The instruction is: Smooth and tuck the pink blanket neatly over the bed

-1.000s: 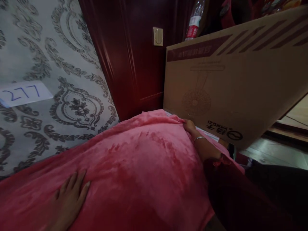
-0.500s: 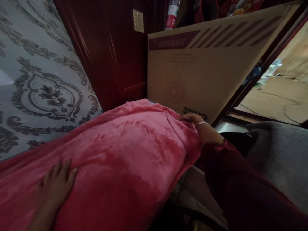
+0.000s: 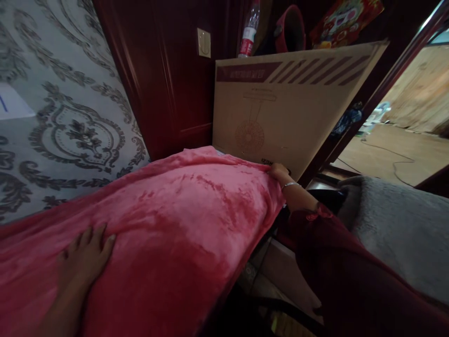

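A plush pinkish-red blanket (image 3: 175,220) is spread over a long surface in front of me, its far end close to a big cardboard box. My left hand (image 3: 86,255) lies flat on the blanket at the lower left, fingers spread. At the blanket's far right corner, my right hand (image 3: 279,172) has its fingers closed on the edge of the cloth. The fingertips there are partly hidden. A thin bracelet rings the right wrist, below a dark red sleeve.
The cardboard box (image 3: 252,112) leans behind the blanket, with a bottle (image 3: 248,37) behind its top edge. Patterned wallpaper (image 3: 80,135) and a dark red wood panel (image 3: 157,70) border the left. A grey fleecy cover (image 3: 403,229) lies to the right, near a doorway.
My right hand has pulled the blanket's corner outward, and the fold along its right side has smoothed out. My left hand stays in place. The view has tilted slightly.
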Demonstrator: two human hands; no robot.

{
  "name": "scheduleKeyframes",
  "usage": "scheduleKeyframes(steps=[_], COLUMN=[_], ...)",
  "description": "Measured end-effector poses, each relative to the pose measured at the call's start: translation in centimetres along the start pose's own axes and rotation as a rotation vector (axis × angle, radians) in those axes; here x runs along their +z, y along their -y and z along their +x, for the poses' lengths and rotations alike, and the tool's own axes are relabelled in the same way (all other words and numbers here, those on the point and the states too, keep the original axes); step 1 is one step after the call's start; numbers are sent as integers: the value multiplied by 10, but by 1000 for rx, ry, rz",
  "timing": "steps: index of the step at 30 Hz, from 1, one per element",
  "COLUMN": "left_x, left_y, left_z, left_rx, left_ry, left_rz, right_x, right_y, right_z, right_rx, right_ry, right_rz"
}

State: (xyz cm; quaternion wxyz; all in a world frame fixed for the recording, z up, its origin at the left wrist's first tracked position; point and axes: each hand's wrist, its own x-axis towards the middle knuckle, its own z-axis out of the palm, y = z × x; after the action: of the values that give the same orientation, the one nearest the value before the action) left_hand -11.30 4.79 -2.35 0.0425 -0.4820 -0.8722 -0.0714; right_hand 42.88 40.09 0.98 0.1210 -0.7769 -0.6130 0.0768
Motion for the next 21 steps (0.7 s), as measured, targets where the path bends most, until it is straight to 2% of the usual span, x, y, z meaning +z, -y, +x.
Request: scheduleKeyframes(steps=[6, 13, 18, 21], left_x=[-1, -7, -4, -5], left_y=[0, -5, -3, -3], left_z=[2, -1, 2, 2], left_rx=[-48, -55, -44, -39], left_ry=[20, 41, 31, 30], left_rz=[-4, 6, 1, -2], right_x=[19, 20, 20, 16], right_y=[5, 5, 4, 0], right_z=[-13, -12, -11, -13], right_rx=[33, 66, 189, 236], right_ry=[7, 29, 88, 73], right_rz=[-43, -72, -96, -115])
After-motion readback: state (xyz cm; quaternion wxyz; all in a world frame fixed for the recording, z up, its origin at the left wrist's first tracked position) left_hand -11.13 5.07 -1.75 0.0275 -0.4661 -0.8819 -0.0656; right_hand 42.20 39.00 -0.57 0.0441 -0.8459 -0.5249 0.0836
